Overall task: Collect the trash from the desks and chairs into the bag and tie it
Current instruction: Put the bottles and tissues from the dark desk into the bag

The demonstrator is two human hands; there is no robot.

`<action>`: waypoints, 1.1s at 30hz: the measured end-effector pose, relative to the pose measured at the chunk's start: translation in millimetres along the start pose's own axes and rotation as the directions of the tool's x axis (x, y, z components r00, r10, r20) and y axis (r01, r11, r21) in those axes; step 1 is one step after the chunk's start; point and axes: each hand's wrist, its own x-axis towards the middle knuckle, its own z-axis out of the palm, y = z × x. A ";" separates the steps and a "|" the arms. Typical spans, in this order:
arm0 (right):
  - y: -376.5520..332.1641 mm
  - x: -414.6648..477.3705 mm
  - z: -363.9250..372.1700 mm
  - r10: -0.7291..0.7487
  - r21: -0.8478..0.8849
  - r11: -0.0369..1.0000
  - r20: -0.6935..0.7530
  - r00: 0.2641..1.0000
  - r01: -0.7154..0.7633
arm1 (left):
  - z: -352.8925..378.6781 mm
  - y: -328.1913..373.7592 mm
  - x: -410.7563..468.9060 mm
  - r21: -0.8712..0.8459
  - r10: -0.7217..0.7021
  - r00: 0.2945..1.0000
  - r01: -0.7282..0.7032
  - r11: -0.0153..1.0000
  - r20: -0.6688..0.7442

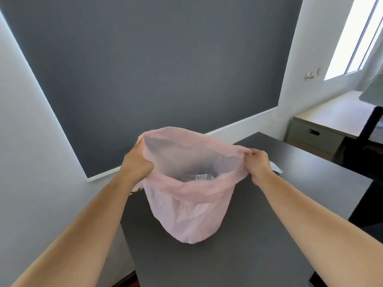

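No readable text, white printed label (202,177) on a clear item (211,176) inside the pink bag (186,214), its print too blurred to read

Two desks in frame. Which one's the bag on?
The dark grey desk in front: the pink bag rests on its top. The light wooden desk with a drawer stands apart at the far right, with no bag on it.

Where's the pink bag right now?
Centre of the head view, the pink bag stands on the dark desk, its mouth held open between the left hand and right hand.
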 end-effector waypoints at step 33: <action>52.1 -5.3 -177.5 0.016 -0.655 0.751 0.142 0.990 0.082 | 135.3 68.6 -157.8 0.153 0.068 0.937 -0.127 0.980 0.343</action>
